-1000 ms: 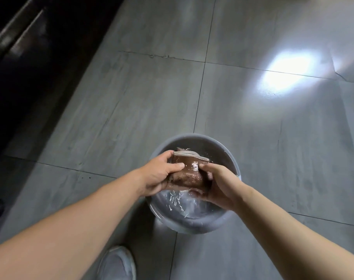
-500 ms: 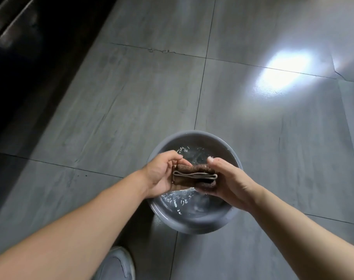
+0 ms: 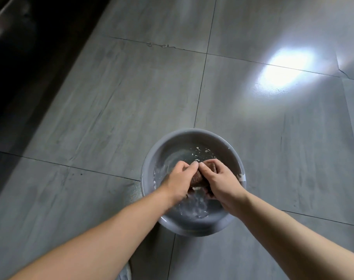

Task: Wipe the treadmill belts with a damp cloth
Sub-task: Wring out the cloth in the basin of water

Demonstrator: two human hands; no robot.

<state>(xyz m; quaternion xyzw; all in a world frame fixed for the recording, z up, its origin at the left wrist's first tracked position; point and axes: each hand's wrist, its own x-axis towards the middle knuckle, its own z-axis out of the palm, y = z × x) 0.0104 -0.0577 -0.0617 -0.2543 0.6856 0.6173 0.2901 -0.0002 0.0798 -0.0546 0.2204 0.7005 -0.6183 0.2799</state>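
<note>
A wet brown cloth (image 3: 198,178) is bunched into a small roll between both my hands, just above the water in a grey round basin (image 3: 168,142) on the floor. My left hand (image 3: 180,181) grips the cloth's left end with fingers curled over it. My right hand (image 3: 218,181) grips its right end the same way, thumbs nearly touching. Most of the cloth is hidden by my fingers. Water runs down from the cloth into the basin.
Grey floor tiles (image 3: 115,110) surround the basin, with a bright light reflection (image 3: 281,69) at the right. A dark treadmill edge (image 3: 20,47) runs along the far left. The toe of a white shoe (image 3: 124,273) shows at the bottom.
The cloth went from a folded pad held flat between my fingers to a tight roll squeezed by both hands. My hands closed together and lowered towards the water.
</note>
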